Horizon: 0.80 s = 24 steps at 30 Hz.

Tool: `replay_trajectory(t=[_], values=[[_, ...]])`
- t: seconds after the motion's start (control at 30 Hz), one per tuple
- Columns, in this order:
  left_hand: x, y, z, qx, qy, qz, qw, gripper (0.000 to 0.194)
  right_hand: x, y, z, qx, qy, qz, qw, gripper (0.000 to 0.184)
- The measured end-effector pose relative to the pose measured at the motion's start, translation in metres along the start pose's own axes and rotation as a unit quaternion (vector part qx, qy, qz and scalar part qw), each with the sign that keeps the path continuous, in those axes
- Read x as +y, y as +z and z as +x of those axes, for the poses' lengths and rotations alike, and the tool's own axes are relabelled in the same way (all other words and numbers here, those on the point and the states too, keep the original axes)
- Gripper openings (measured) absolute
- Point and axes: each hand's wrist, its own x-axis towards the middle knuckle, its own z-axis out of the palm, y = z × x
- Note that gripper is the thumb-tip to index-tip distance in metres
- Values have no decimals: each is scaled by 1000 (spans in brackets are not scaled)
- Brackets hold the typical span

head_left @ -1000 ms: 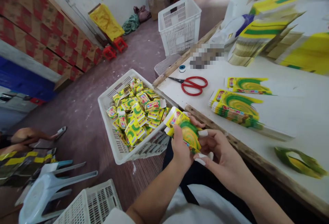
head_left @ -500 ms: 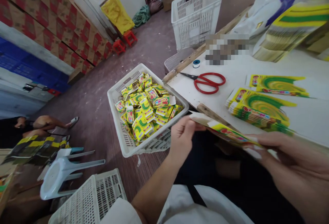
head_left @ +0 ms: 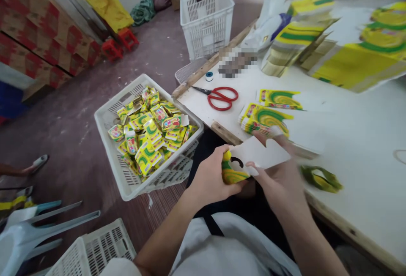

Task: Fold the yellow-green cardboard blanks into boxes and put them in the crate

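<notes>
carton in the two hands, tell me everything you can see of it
The carton looks like thin card, printed yellow and green outside, with a white unprinted flap spread toward the right hand. The flap's far edge has a curved notch; a black curved shape shows near the print, mark or gap unclear. Partly unfolded and tilted, it is held before the person's body, beside the wooden table edge. The left hand grips the printed end; the right thumb touches the flap.

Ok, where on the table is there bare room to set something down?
Mostly right of the crumpled green wrapper, on the white tabletop up to its wooden edge. A smaller patch lies between the scissors and the yellow-green stack. Crowded: beyond the right hand, with flat cartons, and around that stack and the bag.
</notes>
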Motion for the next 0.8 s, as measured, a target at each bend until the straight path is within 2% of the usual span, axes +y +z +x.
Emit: replay_trajectory(t=[0.03, 0.1, 0.2, 0.27, 0.33, 0.4, 0.5, 0.6, 0.67, 0.8], values=[[-3, 4, -1, 2, 34, 11, 999, 73, 4, 2, -1, -29, 72, 68, 995, 70], [-9, 8, -3, 17, 113, 34, 993, 76, 9, 6, -2, -66, 157, 160, 972, 64], [-13, 9, -4, 50, 183, 61, 980, 67, 12, 7, 0, -92, 183, 172, 963, 60], [-14, 6, -3, 49, 175, 71, 981, 60, 11, 4, 1, -101, 141, 109, 979, 57], [-13, 5, -1, 17, 137, 64, 988, 58, 9, 1, 0, -125, 54, 14, 991, 53], [-13, 6, 3, -5, 111, 53, 992, 57, 7, -1, -3, -146, -48, -84, 984, 46], [-15, 11, 7, 27, 105, 35, 993, 62, 8, -1, -4, -145, -145, -173, 963, 47], [-18, 10, 8, 82, 84, 65, 991, 72, 11, -6, 2, -97, -169, -199, 961, 53], [-19, 4, 7, 92, 68, 104, 988, 67, 14, -11, 6, -82, -180, -213, 957, 55], [-19, -11, 4, 74, 70, 134, 986, 51, 19, -19, 12, -170, -192, -269, 928, 51]])
